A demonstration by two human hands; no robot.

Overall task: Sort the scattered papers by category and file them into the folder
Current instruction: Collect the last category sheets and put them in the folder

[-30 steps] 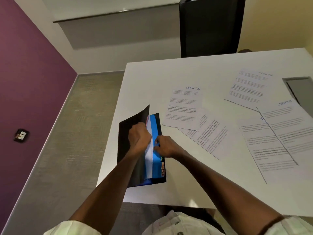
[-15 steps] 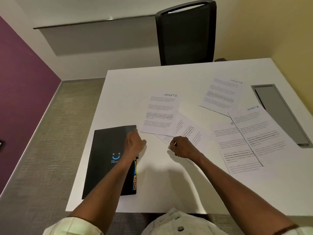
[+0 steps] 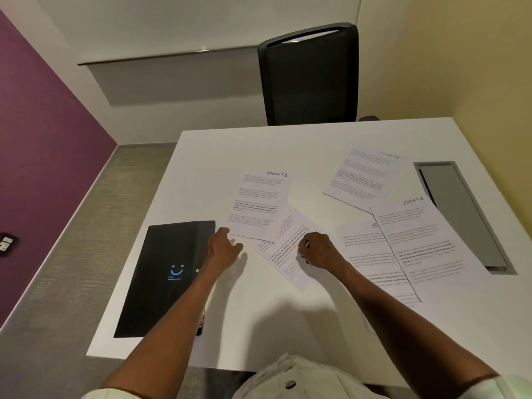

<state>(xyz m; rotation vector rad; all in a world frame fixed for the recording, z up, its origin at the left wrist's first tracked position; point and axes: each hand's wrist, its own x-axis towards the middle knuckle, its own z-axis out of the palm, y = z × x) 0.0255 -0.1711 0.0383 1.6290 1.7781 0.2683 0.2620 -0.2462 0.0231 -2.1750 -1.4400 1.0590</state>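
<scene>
A closed black folder (image 3: 169,272) with a blue smiley logo lies at the table's near left, a coloured tab (image 3: 202,318) poking from its right edge. Several printed sheets are spread across the white table (image 3: 259,326). One headed SPORTS (image 3: 259,203) lies in the middle, overlapping a tilted sheet (image 3: 283,254). More SPORTS sheets lie far right (image 3: 362,177) and right (image 3: 423,240), the latter covering another sheet (image 3: 359,254). My left hand (image 3: 224,249) reaches with straight fingers to the middle sheet's near-left corner. My right hand (image 3: 316,250) rests with curled fingers on the tilted sheet.
A black office chair (image 3: 308,76) stands behind the table's far edge. A grey cable hatch (image 3: 460,214) is set into the table at the right, partly under a sheet. The purple wall with a socket (image 3: 5,243) is on the left.
The folder was open with both hands at its blue contents; it now lies closed. Both hands have left it and moved right and forward to the papers.
</scene>
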